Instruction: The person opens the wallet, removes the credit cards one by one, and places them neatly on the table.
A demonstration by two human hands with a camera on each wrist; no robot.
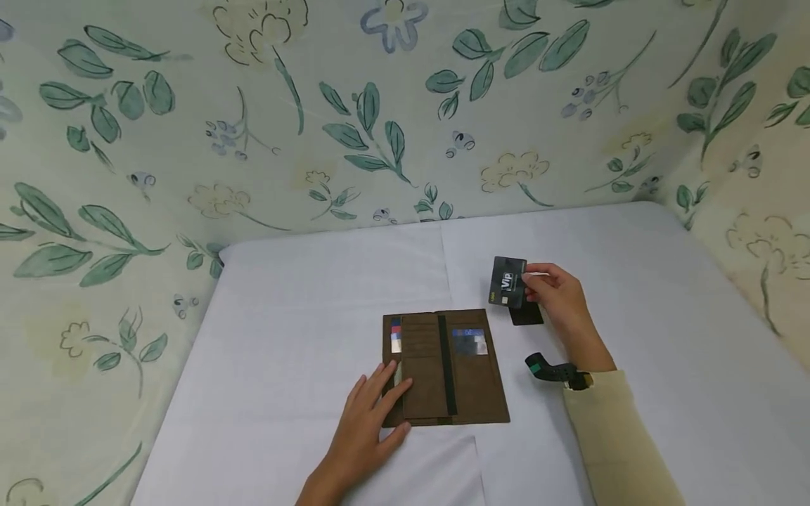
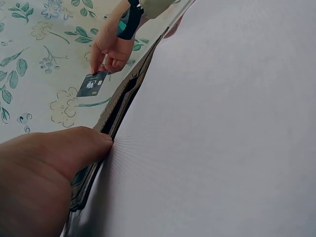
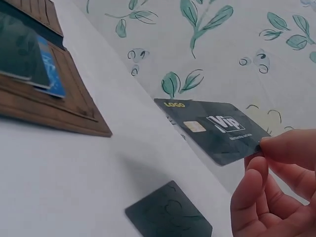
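Observation:
A brown wallet lies unfolded on the white cloth. My left hand rests on its left panel with fingers spread; in the left wrist view the thumb touches the wallet's edge. My right hand pinches a black card between thumb and fingertips, raised beside the wallet's upper right corner. The lettering "Vip" and a gold chip show on this card in the right wrist view. A second dark card lies on the cloth below it, partly covered in the head view.
Cards sit in the wallet's right panel, and a striped card shows at its left. A black strap runs down the wallet. A white cloth covers the table, with floral fabric behind. A black wrist device sits on my right wrist.

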